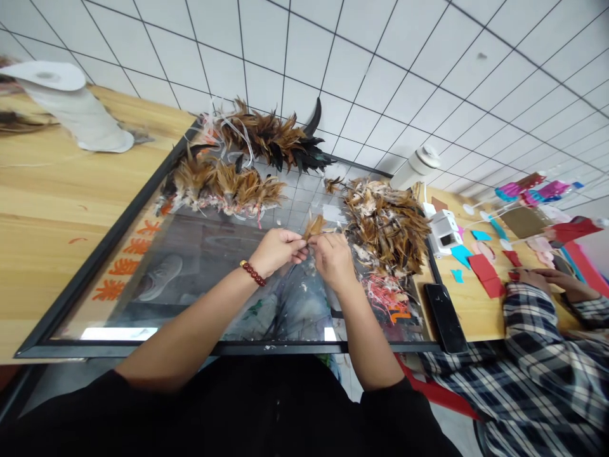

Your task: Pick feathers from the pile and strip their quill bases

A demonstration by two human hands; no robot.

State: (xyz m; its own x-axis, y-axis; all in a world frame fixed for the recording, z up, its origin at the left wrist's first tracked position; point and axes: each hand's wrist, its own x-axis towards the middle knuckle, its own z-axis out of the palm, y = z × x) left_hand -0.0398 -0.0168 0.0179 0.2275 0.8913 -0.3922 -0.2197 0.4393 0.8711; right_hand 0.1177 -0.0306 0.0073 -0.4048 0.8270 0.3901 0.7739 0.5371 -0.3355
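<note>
Both hands meet over the middle of a glass panel with a black frame (143, 350). Between their fingertips is a small brown feather (314, 225), its tip pointing away from me. My left hand (280, 249), with a beaded bracelet at the wrist, pinches it from the left. My right hand (333, 255) pinches it from the right; the quill end is hidden by the fingers. Right of my right hand lies a large heap of brown feathers (390, 222). A row of feather bunches (223, 184) lies beyond my left hand, with a longer brown and black feather bundle (271, 136) behind it.
Pink and white string scraps (385, 293) lie right of my forearm. A black phone (445, 317) rests at the frame's right edge, near a white charger block (445, 231) and a white bottle (416, 166). A co-worker's plaid sleeve (530, 314) is at far right. A white roll (76, 108) stands left.
</note>
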